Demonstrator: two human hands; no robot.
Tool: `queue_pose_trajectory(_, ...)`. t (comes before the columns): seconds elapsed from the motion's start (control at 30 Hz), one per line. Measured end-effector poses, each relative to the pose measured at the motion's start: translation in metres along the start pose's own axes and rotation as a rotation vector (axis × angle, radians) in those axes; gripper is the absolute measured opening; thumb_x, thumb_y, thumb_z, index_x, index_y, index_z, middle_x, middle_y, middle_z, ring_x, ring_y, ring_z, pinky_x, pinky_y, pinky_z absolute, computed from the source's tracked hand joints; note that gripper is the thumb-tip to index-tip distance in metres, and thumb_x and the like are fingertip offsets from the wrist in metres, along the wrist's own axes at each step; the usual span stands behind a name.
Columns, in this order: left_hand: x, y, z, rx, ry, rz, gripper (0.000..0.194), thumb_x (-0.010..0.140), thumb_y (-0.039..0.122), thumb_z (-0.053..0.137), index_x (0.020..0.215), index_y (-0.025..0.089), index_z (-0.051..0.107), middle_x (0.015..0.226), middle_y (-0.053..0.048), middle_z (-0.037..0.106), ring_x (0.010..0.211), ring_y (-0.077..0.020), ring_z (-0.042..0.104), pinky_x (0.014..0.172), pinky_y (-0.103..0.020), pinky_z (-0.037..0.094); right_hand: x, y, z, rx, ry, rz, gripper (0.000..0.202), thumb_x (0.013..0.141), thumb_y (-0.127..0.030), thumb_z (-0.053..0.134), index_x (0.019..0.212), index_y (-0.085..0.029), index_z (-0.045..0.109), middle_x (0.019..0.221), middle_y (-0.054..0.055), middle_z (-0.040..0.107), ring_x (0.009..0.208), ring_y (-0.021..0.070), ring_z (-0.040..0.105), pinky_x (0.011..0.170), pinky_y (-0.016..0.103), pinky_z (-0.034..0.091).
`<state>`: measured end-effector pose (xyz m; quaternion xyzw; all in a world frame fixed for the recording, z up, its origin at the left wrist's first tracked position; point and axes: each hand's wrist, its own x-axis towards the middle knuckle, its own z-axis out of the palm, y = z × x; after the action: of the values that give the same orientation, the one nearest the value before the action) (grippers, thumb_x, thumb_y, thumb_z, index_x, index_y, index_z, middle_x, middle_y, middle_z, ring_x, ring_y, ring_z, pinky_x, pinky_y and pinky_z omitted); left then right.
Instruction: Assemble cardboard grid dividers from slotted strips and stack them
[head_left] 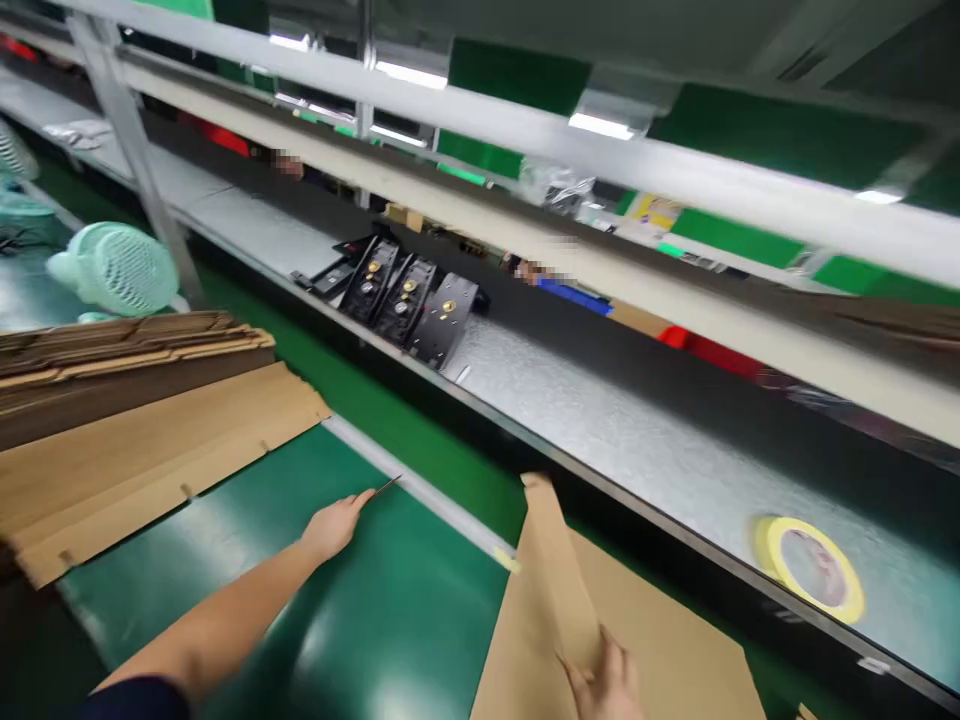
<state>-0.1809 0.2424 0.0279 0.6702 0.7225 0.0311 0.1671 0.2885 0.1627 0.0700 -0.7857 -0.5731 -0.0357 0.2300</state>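
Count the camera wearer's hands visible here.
2: the left hand holds a thin tool over the green tabletop; the right hand grips a cardboard flap at bottom right.

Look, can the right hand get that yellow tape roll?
Probably yes, with a stretch: the tape roll lies uncovered on the grey surface beyond the dark side, and nothing seems to block the way. But the right hand is gripping a cardboard flap, so it would likely have to let go first.

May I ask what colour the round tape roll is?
The tape roll is yellow; see the head view.
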Motion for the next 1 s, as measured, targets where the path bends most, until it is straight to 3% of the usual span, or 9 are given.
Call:
queue_pose_trajectory(0.1,0.012,0.002,-0.008,-0.06,0.009,0.006,0.047,0.096,0.026,0.028,0.142,0.026,0.038,0.12,-0.01,0.062,0.106,-0.0242,0.062,0.088,-0.038,0.05,-0.012,-0.069,0.031,0.12,-0.253,-0.215,0.059,0.083,-0.064,0.046,0.126,-0.023,0.044,0.114,0.01,0.061,0.078,0.0227,0.067,0.058,0.033,0.052)
queue_pose_trajectory(0.2,0.023,-0.01,-0.004,-0.118,0.001,-0.004,0.043,0.096,0.025,0.03,0.137,0.028,0.042,0.121,-0.008,0.06,0.106,-0.0216,0.061,0.089,-0.035,0.049,-0.017,-0.127,0.064,0.045,-0.345,-0.356,0.059,0.085,-0.058,0.049,0.129,-0.02,0.04,0.111,0.011,0.064,0.092,0.0277,0.065,0.069,0.037,0.052)
queue_pose_trajectory(0.27,0.026,-0.017,-0.001,-0.145,0.007,0.003,0.041,0.092,0.02,0.035,0.131,0.024,0.047,0.119,-0.009,0.06,0.104,-0.0213,0.062,0.088,-0.035,0.049,-0.017,-0.147,0.079,-0.026,-0.383,-0.441,0.057,0.086,-0.053,0.051,0.13,-0.018,0.041,0.105,0.012,0.065,0.097,0.0292,0.064,0.072,0.037,0.052)
queue_pose_trajectory(0.47,0.031,-0.019,0.0,-0.18,0.024,0.054,0.041,0.084,0.011,0.044,0.124,0.017,0.051,0.114,-0.012,0.062,0.105,-0.0226,0.061,0.089,-0.034,0.049,-0.009,-0.152,0.086,-0.279,-0.312,-0.645,0.049,0.09,-0.042,0.049,0.131,-0.016,0.045,0.103,0.015,0.063,0.098,0.0316,0.061,0.081,0.04,0.049)
queue_pose_trajectory(0.63,0.033,-0.02,0.001,-0.157,-0.01,0.079,0.071,0.079,0.006,0.048,0.145,0.021,0.029,0.126,-0.012,0.057,0.113,-0.0234,0.058,0.092,-0.034,0.047,-0.004,-0.165,0.081,-0.4,-0.263,-0.691,0.043,0.092,-0.038,0.045,0.131,-0.02,0.049,0.095,0.013,0.062,0.093,0.0303,0.058,0.08,0.04,0.046)
queue_pose_trajectory(0.73,0.034,-0.02,-0.002,-0.125,-0.036,0.068,0.083,0.077,0.004,0.049,0.151,0.023,0.016,0.121,-0.012,0.06,0.108,-0.025,0.06,0.088,-0.035,0.048,-0.001,-0.17,0.083,-0.432,-0.292,-0.712,0.042,0.093,-0.036,0.044,0.131,-0.019,0.051,0.094,0.013,0.06,0.092,0.0289,0.056,0.079,0.039,0.045)
queue_pose_trajectory(0.9,0.04,-0.014,-0.006,-0.07,-0.011,0.071,0.098,0.077,0.004,0.052,0.152,0.028,-0.008,0.115,-0.01,0.062,0.101,-0.0238,0.063,0.081,-0.031,0.048,0.003,-0.153,0.095,-0.479,-0.381,-0.811,0.042,0.095,-0.021,0.034,0.133,-0.023,0.052,0.096,0.012,0.06,0.089,0.0264,0.056,0.075,0.038,0.045)
queue_pose_trajectory(1.0,0.045,-0.01,-0.007,-0.055,-0.001,0.092,0.1,0.077,0.005,0.052,0.151,0.03,-0.01,0.112,-0.009,0.063,0.1,-0.0248,0.063,0.078,-0.032,0.048,0.002,-0.145,0.105,-0.486,-0.45,-0.833,0.05,0.091,-0.01,0.034,0.134,-0.028,0.051,0.096,0.01,0.06,0.087,0.0241,0.057,0.071,0.034,0.046)
